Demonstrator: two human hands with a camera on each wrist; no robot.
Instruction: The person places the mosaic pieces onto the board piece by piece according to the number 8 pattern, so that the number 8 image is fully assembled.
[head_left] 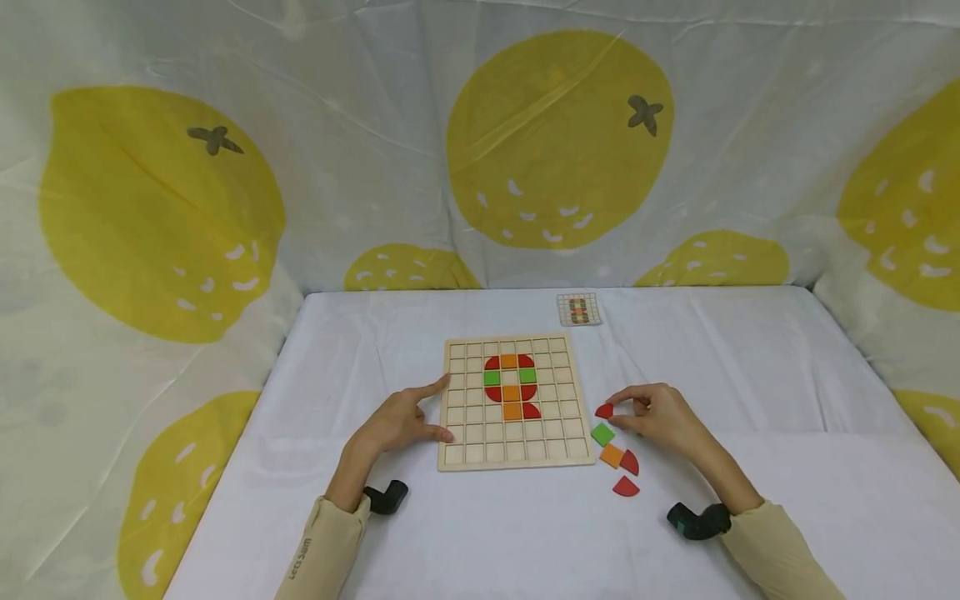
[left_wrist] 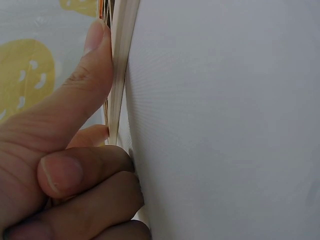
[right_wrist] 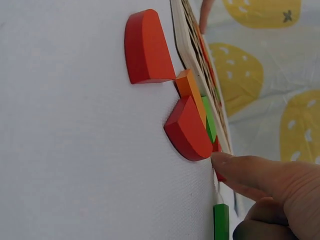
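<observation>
A square wooden grid board (head_left: 465,454) lies on the white table. Set into its cells are red quarter-circle pieces (head_left: 528,391), orange squares (head_left: 512,412) and green squares (head_left: 491,377). My left hand (head_left: 393,425) spreads thumb and index finger along the board's left edge, its other fingers folded in the left wrist view. Right of the board, my right hand (head_left: 663,421) pinches a red quarter-circle piece (head_left: 604,411) between thumb and index finger. Below that piece lie a loose green square (head_left: 602,434), an orange square (head_left: 611,455) and two red quarter-circles (head_left: 626,487).
A small pattern card (head_left: 579,309) lies behind the board. Beside the right hand's folded fingers, the right wrist view shows another green block (right_wrist: 221,222). Lemon-printed cloth (head_left: 390,125) hangs behind and beside the table.
</observation>
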